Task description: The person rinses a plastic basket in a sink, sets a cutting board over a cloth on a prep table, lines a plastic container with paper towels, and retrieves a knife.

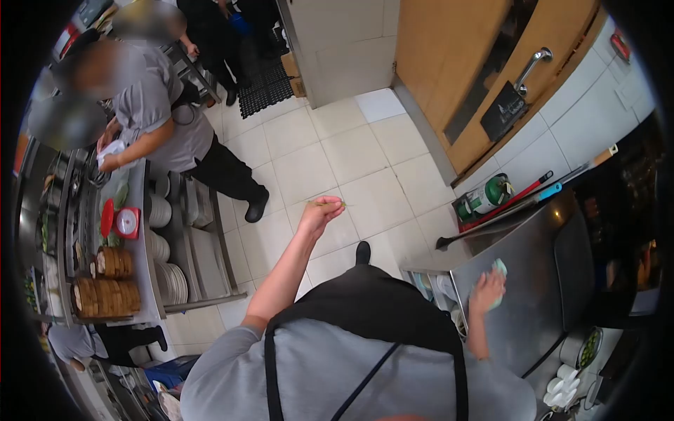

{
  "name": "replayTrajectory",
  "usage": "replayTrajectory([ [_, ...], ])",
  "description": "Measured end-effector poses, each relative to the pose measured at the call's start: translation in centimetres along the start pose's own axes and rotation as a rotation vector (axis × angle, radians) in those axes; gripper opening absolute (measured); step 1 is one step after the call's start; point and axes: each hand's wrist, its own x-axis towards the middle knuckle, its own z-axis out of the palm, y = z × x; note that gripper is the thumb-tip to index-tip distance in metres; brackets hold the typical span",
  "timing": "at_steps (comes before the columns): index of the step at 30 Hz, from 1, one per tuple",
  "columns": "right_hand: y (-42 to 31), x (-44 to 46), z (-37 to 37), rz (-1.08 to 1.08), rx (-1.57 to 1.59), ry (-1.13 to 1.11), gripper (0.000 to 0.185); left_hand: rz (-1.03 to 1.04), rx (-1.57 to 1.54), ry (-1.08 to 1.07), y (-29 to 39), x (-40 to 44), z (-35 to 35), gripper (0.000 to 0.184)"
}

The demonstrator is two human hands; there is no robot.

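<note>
My left hand (323, 214) is held out over the tiled floor. Its fingers are pinched together on a thin greenish stem or scrap, too small to name for certain. On the right, my right hand (486, 291) presses a pale green cloth (499, 266) against the stainless steel counter (519, 309). The cloth shows beyond my fingertips and along the side of my hand; the rest is hidden under it.
A co-worker (158, 105) stands at the left prep counter, holding something white. Stacked plates (170, 284), a red scale (127, 222) and bread stacks (105, 298) are there. Long-handled tools (519, 196) lean near the wooden door (449, 63). A pot (590, 347) sits lower right.
</note>
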Motion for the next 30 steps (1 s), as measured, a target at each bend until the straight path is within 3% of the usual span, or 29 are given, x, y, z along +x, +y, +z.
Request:
replayTrajectory([
  [3,-6.0,8.3,3.3,-0.109,0.217,0.101,0.033,-0.066,-0.001,0.041,1.7,2.6,-1.3,0.011],
  [5,-9.9,13.5,5.3,0.07,0.78,0.11,0.028,-0.024,0.032,0.118,3.8,5.0,-3.5,0.013],
  [7,-13.7,17.7,11.6,0.125,0.794,0.023,0.028,-0.013,-0.006,0.224,5.7,6.9,-6.1,0.015],
  [11,-28.5,28.2,3.9,0.285,1.628,-0.709,0.028,0.058,-0.109,0.355,9.4,8.7,-12.1,0.017],
  [12,-31.4,30.5,2.1,0.277,1.626,-0.714,0.028,0.055,-0.108,0.404,10.1,9.1,-13.7,0.016],
  [14,-36.7,33.9,0.1,0.025,1.998,-0.81,0.029,0.066,-0.114,0.46,11.1,10.5,-15.9,0.014],
  [15,-38.6,34.8,2.9,0.007,2.005,-0.824,0.029,0.046,-0.091,0.492,11.7,11.2,-17.2,0.014],
  [17,-42.4,36.7,11.8,-0.635,0.382,-0.593,0.027,0.054,-0.098,0.543,13.1,13.4,-19.4,0.013],
  [19,-45.4,36.6,15.0,-0.718,0.43,-0.493,0.025,0.056,-0.124,0.531,15.1,16.7,-20.1,0.013],
  [21,-48.4,36.8,11.5,-0.04,1.366,-1.076,0.022,0.109,-0.154,0.493,17.6,19.9,-20.4,0.013],
  [23,-49.2,37.1,15.9,0.321,1.689,-1.212,0.022,0.102,-0.132,0.442,20.6,23.6,-19.8,0.013],
  [25,-49.5,38.6,21.4,0.014,0.622,-1.061,0.023,0.108,-0.091,0.383,23.1,28.3,-19.2,0.011],
  [27,-50.6,39.2,19.5,0.418,1.424,-1.169,0.022,0.106,-0.06,0.324,26.7,32.6,-18.0,0.01],
  [29,-51.0,40.8,20.4,0.422,1.842,-1.191,0.022,0.145,-0.055,0.266,30.5,36.6,-16.5,0.01],
  [30,-50.6,42.1,22.8,0.53,1.853,-1.235,0.023,0.161,-0.054,0.241,32.1,38.6,-15.9,0.01],
])
